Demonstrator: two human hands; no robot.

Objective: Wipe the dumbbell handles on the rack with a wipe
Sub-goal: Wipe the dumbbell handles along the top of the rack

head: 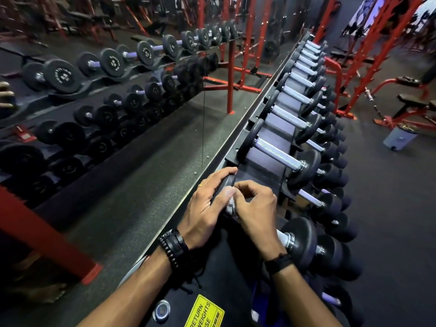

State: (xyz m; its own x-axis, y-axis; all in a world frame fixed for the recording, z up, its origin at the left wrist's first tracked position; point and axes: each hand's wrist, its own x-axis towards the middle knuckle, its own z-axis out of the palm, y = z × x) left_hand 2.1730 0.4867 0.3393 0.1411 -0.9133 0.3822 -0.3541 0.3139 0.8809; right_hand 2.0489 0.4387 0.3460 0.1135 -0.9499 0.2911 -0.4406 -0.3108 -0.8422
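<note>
1. Gym floor, dark and rubbery, fills the scene, with a long dumbbell rack (238,159) running from the near bottom edge away toward the upper right beside a wall mirror (118,102).
2. Nearest the viewer, a yellow sticker (204,312) on the rack's end reads "RETURN WEIGHTS", with the rest cut off.
3. Just beyond it, both hands meet over the closest dumbbell (299,239) on the top shelf.
4. The left hand (207,208), with dark bracelets at the wrist, lies over the dumbbell's far, mirror-side head, fingers stretched along its rim and thumb pressing near the handle.
5. The right hand (256,208) is curled over the handle (282,238), fingertips bunched and pinching a small pale wipe (230,201) against the metal at the mirror-side end.
6. Most of that handle is hidden under the right hand; only its aisle-side end shows, bare and shiny, beside the nearer head.
7. The step in hand looks like wiping this first handle, starting at the mirror end.
8. The next move likely calls for drawing the wipe along the knurled bar toward the aisle-side head, while the left hand steadies the weight.
9. Farther along, the next dumbbell handle (278,153) lies uncovered, well apart from both hands, with many more beyond it awaiting their turn.
10. A small bin (400,137) stands on the floor far right.
</note>
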